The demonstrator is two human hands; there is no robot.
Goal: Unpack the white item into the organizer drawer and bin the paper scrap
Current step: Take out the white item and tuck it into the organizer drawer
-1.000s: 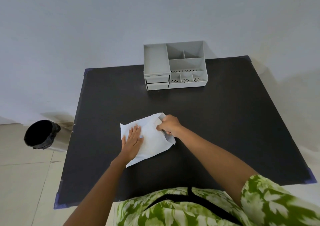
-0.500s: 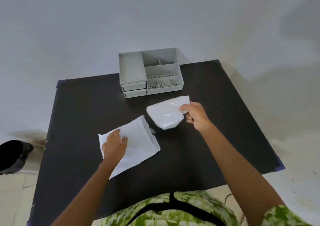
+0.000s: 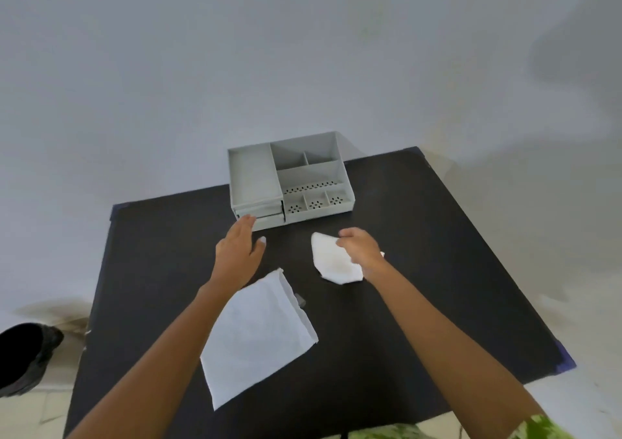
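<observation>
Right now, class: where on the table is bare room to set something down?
Free: the table's right side beyond the right hand, and the left strip beside the left hand. Crowded: the middle, between organizer and paper envelope.

A black table (image 3: 420,270) with a matte top carries everything, its corners capped in blue-purple. At the far edge, about midway across, stands a grey plastic organizer (image 3: 289,183) with open compartments on top and two shallow drawers stacked at its lower left front. Nearer, left of centre, a flat white paper bag (image 3: 259,334) lies on the table, its open end toward the organizer; a small grey scrap (image 3: 299,300) lies just beside its right edge. Right of centre, between bag and organizer, is a white plastic-wrapped item (image 3: 331,263); whether it rests on the top or sits just above it cannot be told.
</observation>
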